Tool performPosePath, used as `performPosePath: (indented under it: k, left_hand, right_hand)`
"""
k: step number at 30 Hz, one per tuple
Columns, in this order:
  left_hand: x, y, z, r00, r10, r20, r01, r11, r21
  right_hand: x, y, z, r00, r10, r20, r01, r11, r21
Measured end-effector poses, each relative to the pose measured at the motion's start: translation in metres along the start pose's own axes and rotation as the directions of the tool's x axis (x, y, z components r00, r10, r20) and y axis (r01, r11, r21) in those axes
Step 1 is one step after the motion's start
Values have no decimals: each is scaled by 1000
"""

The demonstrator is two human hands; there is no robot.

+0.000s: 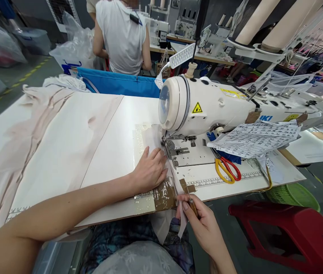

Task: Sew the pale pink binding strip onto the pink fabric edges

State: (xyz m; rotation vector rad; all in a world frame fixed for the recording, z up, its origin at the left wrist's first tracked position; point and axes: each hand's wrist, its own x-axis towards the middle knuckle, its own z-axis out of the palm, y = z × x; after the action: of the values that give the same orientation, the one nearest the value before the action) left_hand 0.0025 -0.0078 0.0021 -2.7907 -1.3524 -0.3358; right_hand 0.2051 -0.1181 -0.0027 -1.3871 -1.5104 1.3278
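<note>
My left hand lies flat, fingers stretched, on a strip of white fabric that runs under the presser foot of a white sewing machine. At the table's front edge my right hand is closed. It pinches the hanging end of the fabric and a small wooden-handled tool. Brown tape is stuck to the table edge between my two hands.
Red-and-yellow scissors and a printed paper sheet lie right of the needle. Pale pink cloth covers the left of the table. A red stool and a green basket stand at the right. A person in white stands behind.
</note>
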Motion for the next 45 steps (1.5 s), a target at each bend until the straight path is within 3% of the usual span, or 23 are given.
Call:
performPosePath:
  k: [6, 13, 16, 18, 20, 23, 26, 29, 33, 39, 45]
  left_hand:
    - [3, -1, -1, 1000, -8, 17, 8, 999, 36]
    - [9, -7, -3, 998, -19, 58, 16, 998, 56]
    - [13, -12, -2, 999, -22, 30, 20, 997, 72]
    - [15, -15, -2, 1000, -17, 11, 16, 996, 84]
    - [15, -18, -2, 1000, -7, -3, 8, 997, 82]
    - [12, -19, -3, 1000, 8, -15, -7, 998, 65]
    - [10, -19, -3, 1000, 18, -23, -16, 999, 50]
    - [9, -19, -3, 1000, 19, -21, -18, 999, 40]
    - [10, -20, -5, 1000, 18, -5, -18, 999, 45]
    - [13, -24, -5, 1000, 17, 18, -17, 1000, 5]
    - [19, -30, -1, 1000, 7, 4, -7, 1000, -5]
  right_hand:
    - [11, -5, 4, 1000, 24, 20, -24, 1000, 8]
    - [18, -7, 10, 997, 24, -78, -24, 1000, 8]
    - [9, -3, 17, 984, 105, -146, -92, 991, 96]
    - [-2, 2, 25, 963, 199, -182, -153, 959, 240]
    - [-13, 4, 34, 940, 295, -172, -199, 883, 425]
    - [-26, 2, 42, 904, 425, -54, -284, 689, 666]
    - [-31, -4, 40, 857, 509, 82, -363, 483, 797]
    - [-29, -7, 33, 860, 495, 124, -345, 387, 855]
    - [-29, 4, 33, 882, 458, 107, -324, 428, 843]
    - [-39, 13, 45, 904, 425, -37, -301, 697, 651]
    - [-37, 6, 37, 926, 366, -89, -240, 755, 610]
